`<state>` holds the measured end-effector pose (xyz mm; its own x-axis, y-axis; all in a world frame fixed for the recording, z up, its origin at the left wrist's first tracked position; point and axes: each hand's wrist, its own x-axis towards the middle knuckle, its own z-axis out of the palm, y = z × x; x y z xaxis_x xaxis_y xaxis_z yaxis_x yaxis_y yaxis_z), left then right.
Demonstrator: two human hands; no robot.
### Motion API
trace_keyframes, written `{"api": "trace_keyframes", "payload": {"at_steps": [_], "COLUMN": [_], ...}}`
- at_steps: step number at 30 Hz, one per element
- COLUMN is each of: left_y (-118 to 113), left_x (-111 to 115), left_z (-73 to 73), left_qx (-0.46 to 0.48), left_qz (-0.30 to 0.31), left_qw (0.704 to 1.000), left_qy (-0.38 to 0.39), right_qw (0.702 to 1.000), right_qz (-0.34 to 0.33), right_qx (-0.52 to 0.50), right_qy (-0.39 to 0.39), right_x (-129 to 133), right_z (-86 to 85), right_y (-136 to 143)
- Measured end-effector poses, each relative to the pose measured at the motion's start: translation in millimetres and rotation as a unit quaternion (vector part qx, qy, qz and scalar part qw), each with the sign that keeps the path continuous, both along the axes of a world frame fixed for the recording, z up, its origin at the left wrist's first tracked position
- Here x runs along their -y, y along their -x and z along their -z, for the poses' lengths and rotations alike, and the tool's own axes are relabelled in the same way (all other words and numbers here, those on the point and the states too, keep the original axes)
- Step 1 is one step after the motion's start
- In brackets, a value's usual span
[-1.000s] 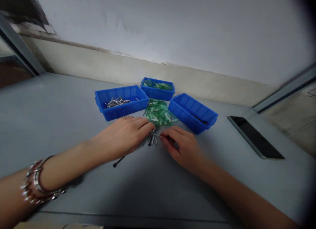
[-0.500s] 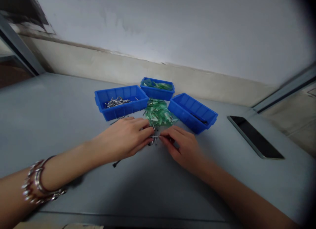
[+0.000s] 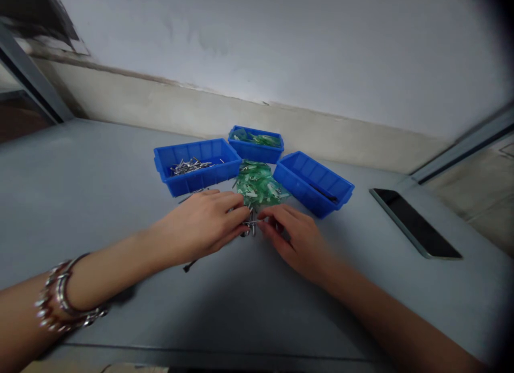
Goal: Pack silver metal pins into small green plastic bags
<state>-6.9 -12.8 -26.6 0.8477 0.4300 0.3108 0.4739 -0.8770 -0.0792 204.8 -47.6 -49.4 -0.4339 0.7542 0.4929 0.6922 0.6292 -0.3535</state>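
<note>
A thin silver metal pin (image 3: pixel 252 222) spans the small gap between my two hands, one end at each. My left hand (image 3: pixel 211 217) is closed, its thumb and fingertips pinching the left end. On the other end, the thumb and forefinger of my right hand (image 3: pixel 296 238) are pressed together. More loose metal pins (image 3: pixel 253 230) lie on the table right beneath this spot, partly covered by my left fingers. Just beyond the fingertips is a pile of small green plastic bags (image 3: pixel 259 184) with pale pieces showing in them.
A blue bin (image 3: pixel 201 172) of silver metal pins stands at the left, another blue bin (image 3: pixel 257 150) with green bags at the back, and a third blue bin (image 3: pixel 315 185) with a dark item at the right. A phone (image 3: pixel 415 223) lies farther right on the grey table (image 3: pixel 281 319).
Both hands stay almost in the same place, with only slight finger movement around the pin. Bins, bags and phone have not moved.
</note>
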Motion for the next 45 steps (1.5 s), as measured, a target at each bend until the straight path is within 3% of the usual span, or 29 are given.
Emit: {"api": "trace_keyframes", "payload": {"at_steps": [20, 28, 45], "left_y": [-0.7, -0.4, -0.2], "left_x": [0.9, 1.6, 0.8], "left_z": [-0.7, 0.2, -0.9], "left_qx": [0.001, -0.011, 0.011], "left_qz": [0.0, -0.006, 0.001], "left_qw": [1.0, 1.0, 1.0], "left_qy": [-0.017, 0.028, 0.011], "right_qw": [0.998, 0.998, 0.998], "right_qz": [-0.053, -0.044, -0.041], "right_qx": [0.0, -0.017, -0.034], "right_qy": [-0.04, -0.04, -0.028], "right_x": [-2.0, -1.3, 0.2], "right_z": [2.2, 0.4, -0.3], "right_y": [1.1, 1.5, 1.7]}}
